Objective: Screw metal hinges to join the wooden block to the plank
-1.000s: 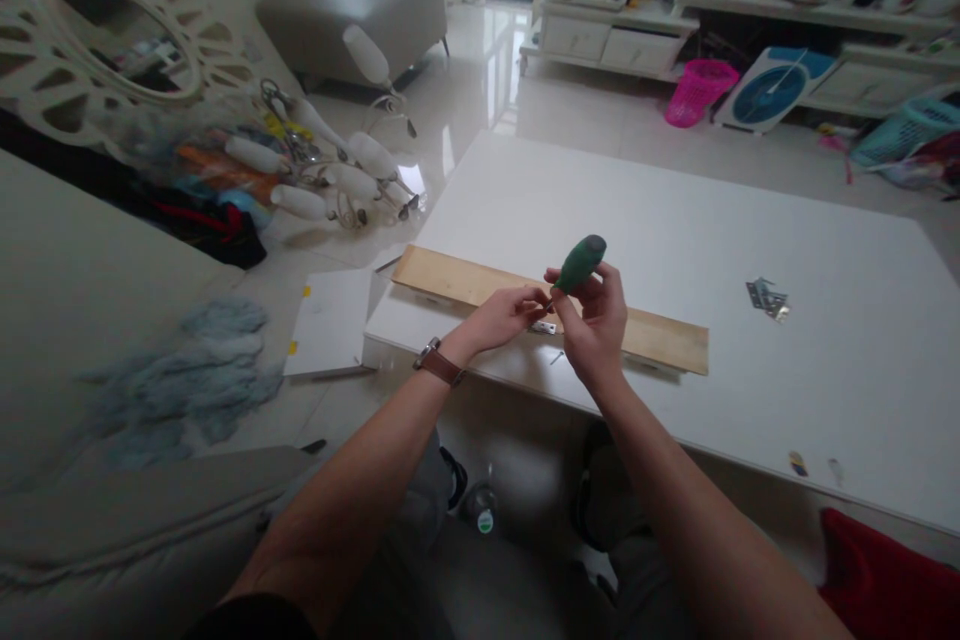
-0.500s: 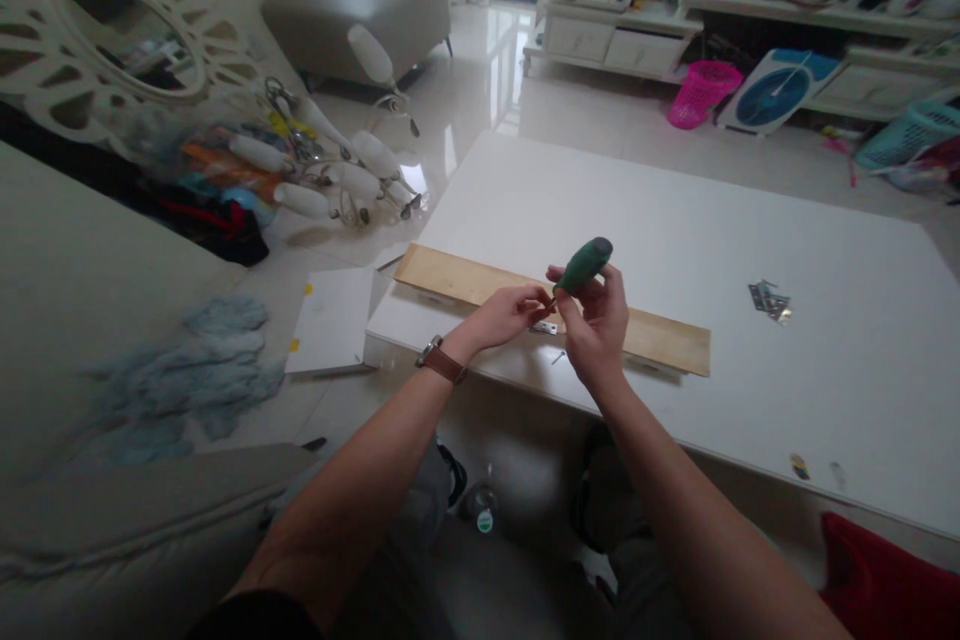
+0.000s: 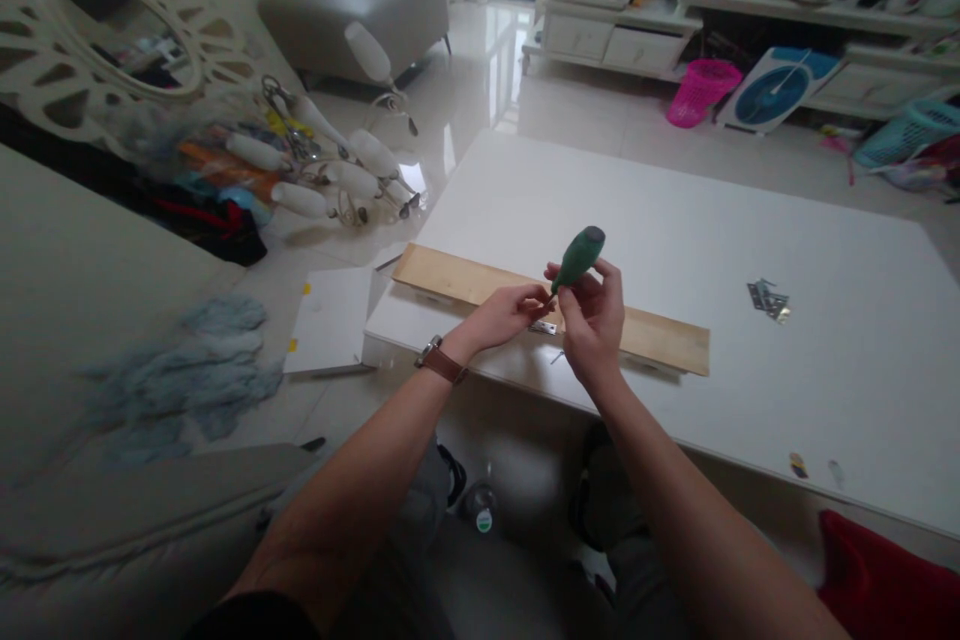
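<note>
My right hand [image 3: 596, 320] is closed around the lower part of a green-handled screwdriver [image 3: 581, 258], which leans with its dark butt end up and to the right. The fingers of my left hand [image 3: 517, 313] are pinched at the screwdriver's lower end; whether they also grip a small screw cannot be made out. Below both hands lies a long wooden board [image 3: 465, 282] across the white table [image 3: 637, 200]. A small metal hinge plate [image 3: 543, 328] sits at the board's near edge, under my fingers. Close by, a loose screw [image 3: 557, 357] rests on the tabletop.
Several metal hinge pieces [image 3: 768, 300] lie to the right on the table. Nearer its front edge is a small yellow and dark item [image 3: 798, 465]. A white panel [image 3: 330, 320] stands at the left, and a bottle [image 3: 481, 507] is on the floor between my feet.
The screwdriver's handle has tipped slightly to the left and up, and my right hand has shifted a little with it. My left hand stays nearly still.
</note>
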`<state>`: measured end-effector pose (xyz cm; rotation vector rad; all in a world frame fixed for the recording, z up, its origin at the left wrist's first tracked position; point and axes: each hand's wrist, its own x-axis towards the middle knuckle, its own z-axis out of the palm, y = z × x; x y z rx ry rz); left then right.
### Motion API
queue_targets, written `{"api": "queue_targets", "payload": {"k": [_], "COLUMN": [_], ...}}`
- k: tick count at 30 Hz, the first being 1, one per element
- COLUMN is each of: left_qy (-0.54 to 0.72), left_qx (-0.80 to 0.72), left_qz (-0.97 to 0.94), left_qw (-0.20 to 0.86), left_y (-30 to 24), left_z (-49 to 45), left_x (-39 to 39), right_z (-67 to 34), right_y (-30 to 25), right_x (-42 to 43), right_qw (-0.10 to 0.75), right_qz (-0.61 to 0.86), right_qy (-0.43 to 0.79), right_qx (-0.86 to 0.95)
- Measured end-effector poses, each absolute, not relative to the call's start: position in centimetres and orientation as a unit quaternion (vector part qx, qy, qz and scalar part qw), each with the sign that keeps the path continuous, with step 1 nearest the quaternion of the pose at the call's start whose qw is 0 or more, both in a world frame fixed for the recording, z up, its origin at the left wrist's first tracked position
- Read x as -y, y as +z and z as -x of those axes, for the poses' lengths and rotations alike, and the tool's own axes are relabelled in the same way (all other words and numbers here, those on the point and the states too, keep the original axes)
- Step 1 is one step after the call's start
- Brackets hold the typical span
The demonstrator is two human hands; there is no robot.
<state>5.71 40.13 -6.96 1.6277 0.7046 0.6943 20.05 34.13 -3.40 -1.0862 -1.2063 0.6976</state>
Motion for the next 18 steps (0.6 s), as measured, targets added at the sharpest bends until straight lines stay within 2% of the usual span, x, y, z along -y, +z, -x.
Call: {"api": "queue_targets", "payload": {"k": [10,18], "left_qy": [0.297,0.223], "left_qx": [-0.302,-0.329], "left_qz": [-0.702,-0.798], "left_qw": [0.573,0.453], "left_y": [-6.81,-7.02], "left_z": [-5.63,-4.93], "left_x": [-39.96,-40.03], "right_z": [-20.15,-19.87], "right_y": [-3.75,-3.20], "right_x": [-34.63,-34.37], "right_qw": [0.650,0.662], "right_qz": [0.492,0.481], "right_qy": [0.278,0.257], "right_qx": [0.509,0.514]}}
